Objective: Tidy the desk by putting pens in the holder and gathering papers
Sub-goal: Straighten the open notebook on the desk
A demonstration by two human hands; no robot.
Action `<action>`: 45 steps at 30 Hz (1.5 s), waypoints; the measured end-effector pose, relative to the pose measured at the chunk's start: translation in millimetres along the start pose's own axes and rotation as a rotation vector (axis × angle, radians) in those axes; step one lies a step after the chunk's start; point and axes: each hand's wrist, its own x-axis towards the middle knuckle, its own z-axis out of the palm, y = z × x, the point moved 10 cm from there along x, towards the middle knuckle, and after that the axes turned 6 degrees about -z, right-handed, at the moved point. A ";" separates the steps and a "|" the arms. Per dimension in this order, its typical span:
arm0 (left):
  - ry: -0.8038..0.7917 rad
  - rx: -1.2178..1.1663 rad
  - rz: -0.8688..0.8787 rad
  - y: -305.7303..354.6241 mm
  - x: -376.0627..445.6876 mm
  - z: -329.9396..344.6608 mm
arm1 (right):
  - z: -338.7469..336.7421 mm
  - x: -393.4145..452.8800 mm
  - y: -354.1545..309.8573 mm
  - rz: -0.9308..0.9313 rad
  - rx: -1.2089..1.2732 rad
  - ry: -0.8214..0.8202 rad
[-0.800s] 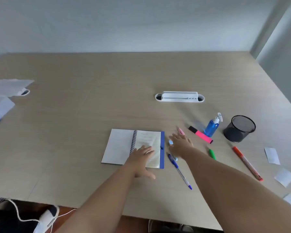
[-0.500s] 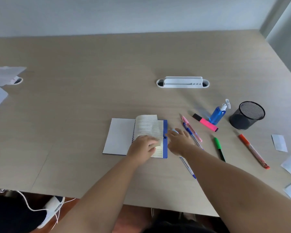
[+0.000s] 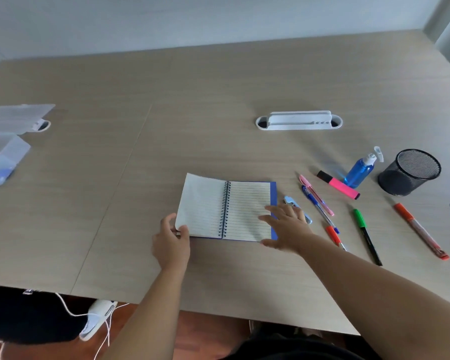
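- Since a moment ago my left hand (image 3: 170,244) has gone from the notebook's (image 3: 225,210) right page to its left corner, pinching the pages.
- My right hand (image 3: 286,228) lies flat and spread on the right page, holding nothing.
- Pens (image 3: 316,197) lie beside it; the mesh holder (image 3: 409,172) looks empty, so sorting hasn't started.

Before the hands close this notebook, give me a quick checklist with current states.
1. Spiral-bound lined notebook lies open and flat on the desk: ok.
2. Left hand grips the left page's lower corner: ok.
3. Right hand rests on the right page's edge, in the way of closing: not ok.
4. Nothing lies on the pages: ok.
5. Black mesh pen holder upright, contents: cannot tell.
6. Pens in holder: not ok; green marker among those loose.
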 end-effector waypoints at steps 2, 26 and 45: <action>-0.020 0.122 -0.017 -5.8 0.0 4.7 | 0.6 0.0 0.8 0.013 0.006 0.019; -0.359 0.300 0.504 93.5 49.2 142.0 | -65.9 71.1 40.2 0.058 -0.049 0.145; -0.405 0.408 0.486 157.2 97.4 187.1 | -97.6 114.4 105.8 0.236 0.241 0.297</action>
